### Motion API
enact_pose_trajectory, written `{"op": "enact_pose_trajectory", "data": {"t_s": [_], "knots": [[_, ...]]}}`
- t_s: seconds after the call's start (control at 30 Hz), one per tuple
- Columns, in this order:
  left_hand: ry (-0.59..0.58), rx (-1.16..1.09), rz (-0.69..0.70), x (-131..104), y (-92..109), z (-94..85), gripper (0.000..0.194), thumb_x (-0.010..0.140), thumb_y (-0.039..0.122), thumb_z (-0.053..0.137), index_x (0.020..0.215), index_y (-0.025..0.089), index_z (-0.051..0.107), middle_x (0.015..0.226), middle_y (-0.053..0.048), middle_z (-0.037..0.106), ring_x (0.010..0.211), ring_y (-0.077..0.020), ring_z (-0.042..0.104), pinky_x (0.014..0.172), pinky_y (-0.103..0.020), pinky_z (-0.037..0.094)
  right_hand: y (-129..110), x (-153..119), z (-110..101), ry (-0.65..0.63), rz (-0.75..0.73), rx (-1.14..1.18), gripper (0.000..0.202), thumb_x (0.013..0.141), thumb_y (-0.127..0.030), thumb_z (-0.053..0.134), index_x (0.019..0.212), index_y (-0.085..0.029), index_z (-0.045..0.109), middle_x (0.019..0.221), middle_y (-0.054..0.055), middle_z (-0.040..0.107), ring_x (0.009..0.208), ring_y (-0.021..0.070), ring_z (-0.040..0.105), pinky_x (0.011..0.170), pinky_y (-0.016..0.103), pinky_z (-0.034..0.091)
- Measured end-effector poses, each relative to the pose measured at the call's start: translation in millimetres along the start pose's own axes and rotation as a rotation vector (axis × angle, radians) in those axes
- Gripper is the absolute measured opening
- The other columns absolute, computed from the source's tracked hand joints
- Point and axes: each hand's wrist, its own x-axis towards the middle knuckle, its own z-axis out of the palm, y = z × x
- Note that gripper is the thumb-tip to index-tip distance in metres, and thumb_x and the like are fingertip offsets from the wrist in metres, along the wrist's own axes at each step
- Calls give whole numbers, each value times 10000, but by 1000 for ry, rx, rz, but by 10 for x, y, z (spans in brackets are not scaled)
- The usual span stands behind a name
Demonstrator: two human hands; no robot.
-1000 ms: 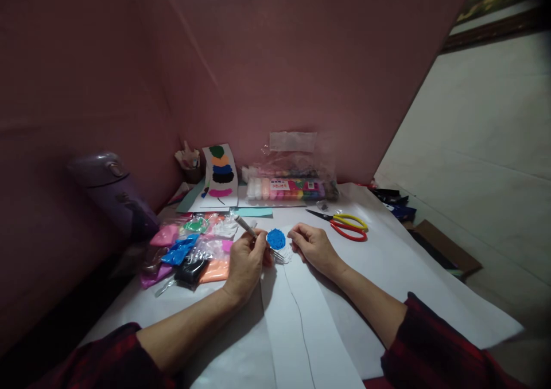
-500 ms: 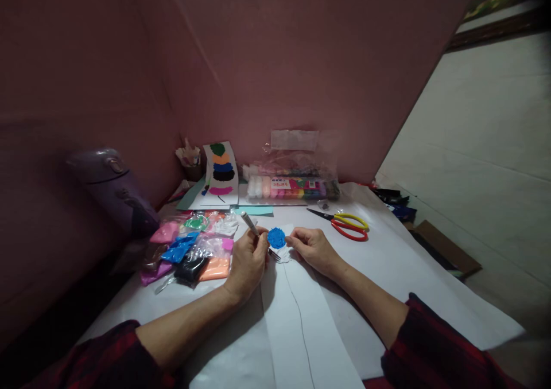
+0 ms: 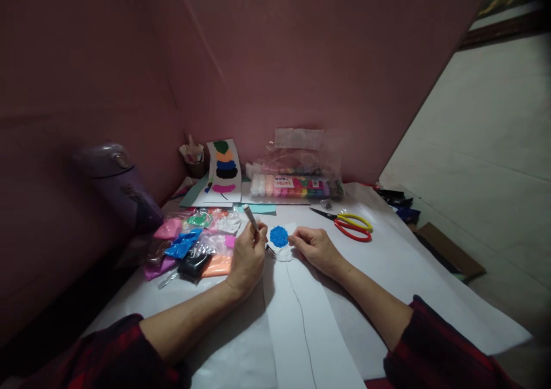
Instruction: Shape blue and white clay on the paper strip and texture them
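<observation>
My left hand is closed around a fork with a pale handle. Its dark tines point down beside a patch of white clay. A round, rough-textured blue clay piece lies on a long white paper strip, just above the white clay. A thin pencil line runs down the strip from there. My right hand has thumb and forefinger pinched at the right edge of the blue clay; whatever is between the fingertips is too small to make out.
Bags of coloured clay lie left, near a purple bottle. Red-and-yellow-handled scissors rest on the right. Behind are a card with coloured clay patches, a packet of clay and a cup of sticks.
The fork in my left hand has lifted slightly and shifted away from the white clay, its handle more upright. My right hand stays at the blue clay's edge. The view has shifted slightly.
</observation>
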Motion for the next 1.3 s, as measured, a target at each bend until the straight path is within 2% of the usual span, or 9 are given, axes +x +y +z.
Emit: {"op": "enact_pose_trajectory", "data": {"t_s": [0.17, 0.73, 1.07, 1.17, 1.3], "knots": [[22, 11, 20, 1, 13, -1, 135, 886, 295, 500, 895, 180, 569, 743, -2, 607, 654, -126, 561, 639, -254, 442, 16, -2, 10, -7, 2, 1, 314, 868, -391, 553, 630, -186, 567, 499, -30, 518, 504, 113, 476, 502, 223, 366], [57, -4, 63, -13, 33, 6, 155, 895, 316, 486, 891, 181, 560, 762, -6, 601, 712, -137, 567, 682, -256, 440, 9, -2, 8, -2, -1, -19, 312, 870, -378, 554, 623, -188, 565, 496, -22, 523, 503, 118, 465, 505, 231, 362], [129, -9, 92, -13, 24, -5, 162, 910, 321, 500, 890, 178, 573, 710, 10, 565, 663, -125, 530, 659, -248, 432, 10, 0, 9, -3, 1, -19, 310, 868, -378, 552, 624, -187, 561, 498, -23, 514, 504, 115, 456, 507, 233, 354], [157, -43, 145, -10, -10, -1, 196, 930, 350, 487, 931, 181, 585, 746, 1, 580, 702, -127, 549, 689, -251, 448, 28, 6, 10, -7, 1, -20, 316, 866, -389, 555, 623, -186, 557, 497, -24, 514, 499, 112, 443, 506, 234, 348], [86, -127, 190, -21, -25, 21, 192, 904, 355, 548, 931, 180, 622, 808, -18, 637, 764, -131, 598, 747, -255, 480, 39, 11, 13, -8, -1, -21, 315, 866, -386, 553, 622, -187, 555, 504, -21, 522, 508, 114, 453, 512, 234, 349]]}}
